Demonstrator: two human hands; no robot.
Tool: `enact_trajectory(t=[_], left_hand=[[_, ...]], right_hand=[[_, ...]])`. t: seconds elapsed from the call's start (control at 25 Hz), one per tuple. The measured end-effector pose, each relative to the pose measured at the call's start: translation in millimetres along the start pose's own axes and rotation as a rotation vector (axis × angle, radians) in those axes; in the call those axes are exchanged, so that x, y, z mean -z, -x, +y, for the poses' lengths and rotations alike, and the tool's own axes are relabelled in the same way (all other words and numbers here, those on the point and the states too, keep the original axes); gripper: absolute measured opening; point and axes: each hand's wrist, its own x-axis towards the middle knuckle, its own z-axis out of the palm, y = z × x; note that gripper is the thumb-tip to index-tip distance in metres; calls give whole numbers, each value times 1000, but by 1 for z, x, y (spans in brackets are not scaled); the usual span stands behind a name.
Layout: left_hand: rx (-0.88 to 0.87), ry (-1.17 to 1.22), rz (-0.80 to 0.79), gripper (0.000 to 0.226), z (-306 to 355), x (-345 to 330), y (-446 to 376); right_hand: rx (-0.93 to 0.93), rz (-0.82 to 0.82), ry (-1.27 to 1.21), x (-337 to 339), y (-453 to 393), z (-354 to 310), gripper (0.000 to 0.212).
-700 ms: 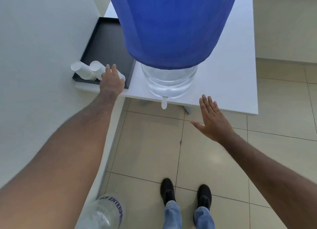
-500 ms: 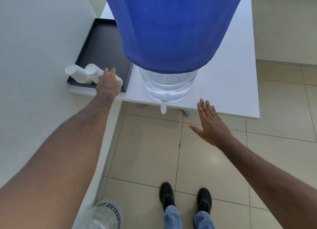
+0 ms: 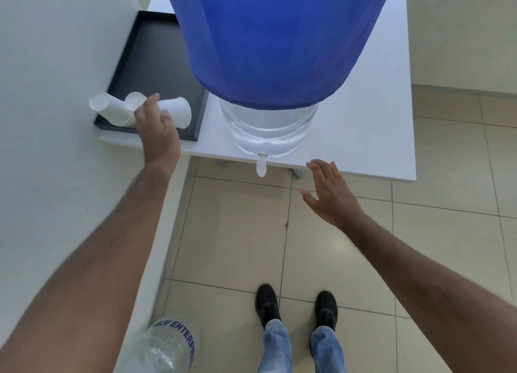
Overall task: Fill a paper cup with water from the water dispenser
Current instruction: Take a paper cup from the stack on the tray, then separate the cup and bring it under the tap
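Observation:
My left hand [image 3: 156,129] grips a white paper cup [image 3: 176,112] on its side, its mouth turned right, over the front of a black tray [image 3: 156,53]. Two stacks of white cups [image 3: 112,111] lie on the tray just left of that hand. The water dispenser [image 3: 268,123] is a clear jar under a blue cloth cover [image 3: 279,36] on a white table [image 3: 377,126]. Its white tap [image 3: 261,167] hangs over the table's front edge. My right hand [image 3: 330,193] hovers open, palm down, to the right of the tap and below it.
A white wall [image 3: 56,64] runs along the left. A clear plastic bottle [image 3: 165,347] with blue lettering stands at the bottom left. Beige floor tiles [image 3: 237,232] and my two black shoes [image 3: 296,305] lie below the table edge.
My left hand has pulled one cup off the right stack and lifted it to the right. My right hand has risen slightly toward the table edge.

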Motion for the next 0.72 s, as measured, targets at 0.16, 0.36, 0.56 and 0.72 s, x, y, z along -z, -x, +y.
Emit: enact_trajectory(t=[0.16,0.36,0.56,0.72], left_hand=[[487,630,25,35,16,6,81],[994,1033,-54,27,8,-38,167],[1188,1108,-235,35,4,-85,234],[1201,1181,-323,36,9,-105,250]], right_hand=[[-77,68,-103,-9,2,-15,34],[-107,-89,-451,-31,7,-40,42],[-134,-237,-686,-59,13,-63,85],[-196,-187,-810,-79,13,-66,78]])
